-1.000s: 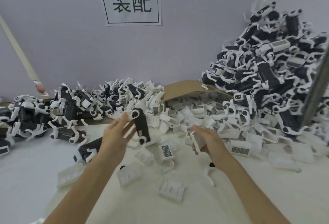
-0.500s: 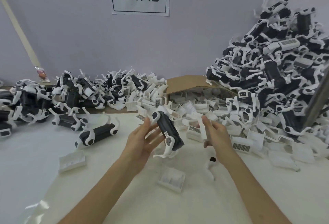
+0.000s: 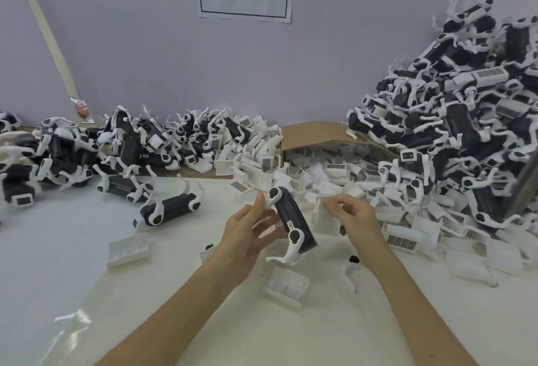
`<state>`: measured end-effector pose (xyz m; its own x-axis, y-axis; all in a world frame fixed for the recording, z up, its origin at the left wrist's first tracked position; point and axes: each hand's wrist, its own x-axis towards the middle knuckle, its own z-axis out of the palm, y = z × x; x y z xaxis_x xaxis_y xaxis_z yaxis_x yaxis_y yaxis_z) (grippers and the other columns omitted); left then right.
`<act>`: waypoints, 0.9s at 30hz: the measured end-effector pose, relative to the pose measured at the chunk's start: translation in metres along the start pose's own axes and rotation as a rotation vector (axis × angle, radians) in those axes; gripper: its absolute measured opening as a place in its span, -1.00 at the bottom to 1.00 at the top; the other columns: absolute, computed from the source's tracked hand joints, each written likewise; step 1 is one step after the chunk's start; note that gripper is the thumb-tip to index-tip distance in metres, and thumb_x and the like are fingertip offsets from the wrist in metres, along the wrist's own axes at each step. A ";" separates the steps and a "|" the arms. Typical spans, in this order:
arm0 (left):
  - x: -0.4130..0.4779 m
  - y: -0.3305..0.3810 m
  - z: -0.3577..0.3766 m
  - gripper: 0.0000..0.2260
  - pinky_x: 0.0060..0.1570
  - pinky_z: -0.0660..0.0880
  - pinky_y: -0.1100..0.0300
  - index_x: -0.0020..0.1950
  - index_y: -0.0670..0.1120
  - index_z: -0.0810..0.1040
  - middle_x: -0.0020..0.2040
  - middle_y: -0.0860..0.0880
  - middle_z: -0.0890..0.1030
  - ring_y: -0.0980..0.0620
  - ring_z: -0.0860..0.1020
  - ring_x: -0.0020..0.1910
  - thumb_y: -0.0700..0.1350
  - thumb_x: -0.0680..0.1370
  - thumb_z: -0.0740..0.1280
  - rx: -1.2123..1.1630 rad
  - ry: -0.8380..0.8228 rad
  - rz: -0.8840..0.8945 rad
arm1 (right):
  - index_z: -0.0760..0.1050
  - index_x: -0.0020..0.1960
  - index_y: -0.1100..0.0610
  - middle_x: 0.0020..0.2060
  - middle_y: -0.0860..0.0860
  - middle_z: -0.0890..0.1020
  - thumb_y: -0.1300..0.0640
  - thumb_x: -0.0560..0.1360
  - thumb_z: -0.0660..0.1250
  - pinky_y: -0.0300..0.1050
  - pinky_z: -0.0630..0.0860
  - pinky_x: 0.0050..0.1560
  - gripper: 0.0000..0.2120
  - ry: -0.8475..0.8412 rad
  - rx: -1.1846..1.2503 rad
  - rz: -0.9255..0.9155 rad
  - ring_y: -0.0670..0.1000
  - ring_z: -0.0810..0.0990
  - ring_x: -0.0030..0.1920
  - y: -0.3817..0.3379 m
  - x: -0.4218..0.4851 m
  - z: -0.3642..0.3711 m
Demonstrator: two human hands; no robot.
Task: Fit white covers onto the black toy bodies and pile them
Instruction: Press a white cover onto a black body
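A: Entry one, left hand?
B: Left hand [image 3: 247, 234] is gripping a black toy body [image 3: 294, 226] between thumb and spread fingers, holding it tilted above the worktop [image 3: 58, 263] with its white legs pointing down.
A: Right hand?
B: Right hand [image 3: 352, 217] is pinching a white cover [image 3: 324, 215] in curled fingers, holding it just beside the body. I cannot tell whether they are touching.
A: Lying around them?
B: One loose cover [image 3: 129, 249] is lying to the left, a second cover [image 3: 286, 284] between the forearms, and a single toy [image 3: 168, 210] farther left.
A: Beyond?
B: A heap of covers [image 3: 320, 173] is spilling from a cardboard box [image 3: 308, 134]. A tall toy pile [image 3: 451, 121] is rising on the right and a low toy pile [image 3: 131, 144] is lying along the wall on the left.
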<state>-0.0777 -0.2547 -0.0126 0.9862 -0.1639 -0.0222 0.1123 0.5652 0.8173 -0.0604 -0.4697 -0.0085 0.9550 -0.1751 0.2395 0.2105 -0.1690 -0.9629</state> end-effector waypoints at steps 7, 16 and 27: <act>0.002 -0.001 -0.002 -0.63 -0.14 0.64 0.16 0.04 -0.20 0.56 -0.24 -0.04 0.66 -0.02 0.69 -0.15 0.09 0.48 0.41 -0.022 -0.012 -0.001 | 0.66 -0.11 0.03 -0.47 -0.23 0.50 0.02 0.55 0.41 -0.43 0.35 -0.37 -0.88 0.075 -0.091 -0.064 -0.24 0.42 -0.40 0.008 0.005 -0.001; 0.002 -0.003 -0.004 -0.65 -0.14 0.63 0.17 0.00 -0.19 0.59 -0.22 -0.06 0.66 -0.03 0.70 -0.13 0.09 0.47 0.43 -0.040 -0.001 -0.014 | 0.64 -0.10 0.13 -0.16 0.07 0.66 0.19 0.58 0.38 -0.19 0.58 -0.40 -0.89 0.005 -0.002 -0.044 -0.02 0.64 -0.34 0.001 0.000 0.000; 0.002 -0.003 -0.003 -0.60 -0.13 0.64 0.16 0.08 -0.21 0.62 -0.18 -0.09 0.68 -0.07 0.71 -0.08 0.10 0.46 0.45 -0.065 0.003 -0.033 | 0.58 -0.08 0.21 -0.33 -0.08 0.60 0.14 0.48 0.44 -0.01 0.67 -0.01 -0.86 -0.082 0.245 -0.094 -0.03 0.62 -0.28 -0.008 -0.004 0.004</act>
<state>-0.0753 -0.2543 -0.0174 0.9822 -0.1808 -0.0504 0.1523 0.6111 0.7767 -0.0654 -0.4638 -0.0024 0.9405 -0.0894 0.3278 0.3337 0.0603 -0.9408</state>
